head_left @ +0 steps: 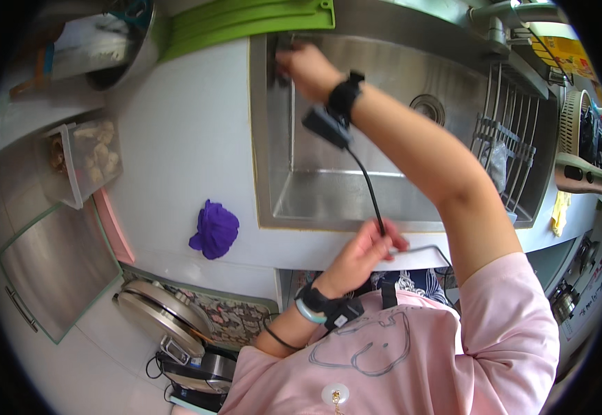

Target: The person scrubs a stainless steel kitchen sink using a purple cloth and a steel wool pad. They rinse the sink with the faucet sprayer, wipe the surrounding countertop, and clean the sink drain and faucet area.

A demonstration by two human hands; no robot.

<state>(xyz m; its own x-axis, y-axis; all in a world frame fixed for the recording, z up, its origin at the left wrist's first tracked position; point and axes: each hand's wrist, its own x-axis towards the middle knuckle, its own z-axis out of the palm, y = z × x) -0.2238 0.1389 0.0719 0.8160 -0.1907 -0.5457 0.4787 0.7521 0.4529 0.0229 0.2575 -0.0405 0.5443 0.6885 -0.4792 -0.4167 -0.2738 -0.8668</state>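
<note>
Pink T-shirt (pixel 425 373): soft knit, grey line drawing on the chest.
Left hand (pixel 364 254): fingers loosely curled beside the black cable (pixel 368 181); whether they pinch it, cannot tell. Cable thin, presumably light and pliant, best held along its free run.
Right hand (pixel 308 68): blurred, fingers bent at a dark object (pixel 281 72); grip or mere touch, cannot tell.
Dark object: in the sink's far left corner; kind and stiffness unreadable; likely small and light, probably best taken by its outer edges, slippery if wet.
Sink (pixel 311 197): brushed stainless steel, rectangular, hard.
Purple cloth (pixel 215 230): crumpled on the white tabletop (pixel 176 138), likely soft.
Draining board (pixel 246 24): green ribbed plastic, probably stiff.
</note>
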